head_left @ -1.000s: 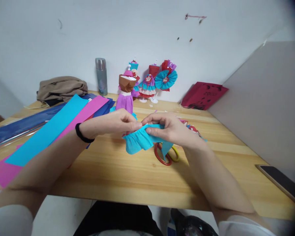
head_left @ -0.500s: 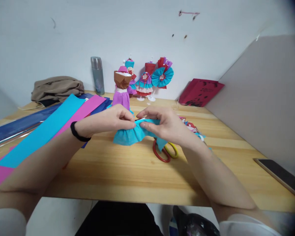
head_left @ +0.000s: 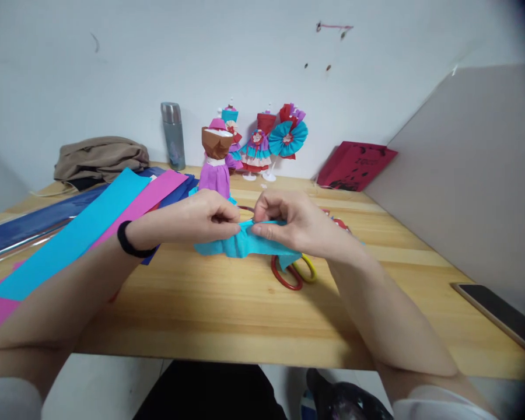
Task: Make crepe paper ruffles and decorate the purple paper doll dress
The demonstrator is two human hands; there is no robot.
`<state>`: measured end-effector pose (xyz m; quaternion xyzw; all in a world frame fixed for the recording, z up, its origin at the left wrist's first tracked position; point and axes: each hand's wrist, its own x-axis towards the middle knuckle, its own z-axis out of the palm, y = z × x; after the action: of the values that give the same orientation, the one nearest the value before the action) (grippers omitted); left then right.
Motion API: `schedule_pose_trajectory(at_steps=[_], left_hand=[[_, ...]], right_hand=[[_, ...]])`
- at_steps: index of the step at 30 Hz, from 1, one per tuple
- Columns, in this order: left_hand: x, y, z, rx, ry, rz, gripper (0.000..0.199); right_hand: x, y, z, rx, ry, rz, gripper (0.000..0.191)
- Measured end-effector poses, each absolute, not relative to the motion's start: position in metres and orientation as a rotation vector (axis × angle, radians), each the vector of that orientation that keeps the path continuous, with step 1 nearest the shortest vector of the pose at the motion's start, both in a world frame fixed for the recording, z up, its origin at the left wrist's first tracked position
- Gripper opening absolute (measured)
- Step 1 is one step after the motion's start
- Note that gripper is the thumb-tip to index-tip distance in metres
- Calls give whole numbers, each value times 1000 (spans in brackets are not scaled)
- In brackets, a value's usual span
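Note:
A strip of turquoise crepe paper (head_left: 240, 244), gathered into folds along its upper edge, hangs between my two hands above the table. My left hand (head_left: 205, 216) pinches that edge between thumb and fingers, a dark band around its wrist. Close beside it, my right hand (head_left: 289, 220) grips the same edge, thumb on the near side. The strip's right end droops over a pair of scissors (head_left: 287, 280) with one red and one yellow handle loop; their blades are hidden. Behind my left hand stands a small dress form in a purple skirt and brown top (head_left: 216, 160).
More dressed miniature forms (head_left: 258, 140) stand against the wall, beside a grey flask (head_left: 173, 135). Turquoise and pink paper sheets (head_left: 76, 233) lie left, near a brown cloth (head_left: 101, 158). A dark red paper bag (head_left: 354, 166) leans back right; a phone (head_left: 501, 315) lies at the right edge.
My hands have shifted slightly, with the right hand's fingers curled in more. The crepe strip's ruffle now hangs flatter and its left end has turned.

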<state>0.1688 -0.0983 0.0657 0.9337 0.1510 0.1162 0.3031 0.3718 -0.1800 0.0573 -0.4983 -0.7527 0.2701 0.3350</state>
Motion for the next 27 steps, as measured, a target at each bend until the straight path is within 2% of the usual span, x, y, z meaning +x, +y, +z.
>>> schedule_pose_trajectory(at_steps=[5,10,12,27], left_hand=[[173,-121,64,2873,707,487,30],[176,-140,66,3090,1046,444,30],[176,-140,66,3088,1123,464,31],[174,-120,60,2884,845,827,32]], right_hand=[[364,-183,54,-1386,-1947,530,15],[354,-187,48,-1493,-1884,117,11],[353,-187,46,-1509,-1843,57,13],[354,-183,47,-1371,-1781,342,14]])
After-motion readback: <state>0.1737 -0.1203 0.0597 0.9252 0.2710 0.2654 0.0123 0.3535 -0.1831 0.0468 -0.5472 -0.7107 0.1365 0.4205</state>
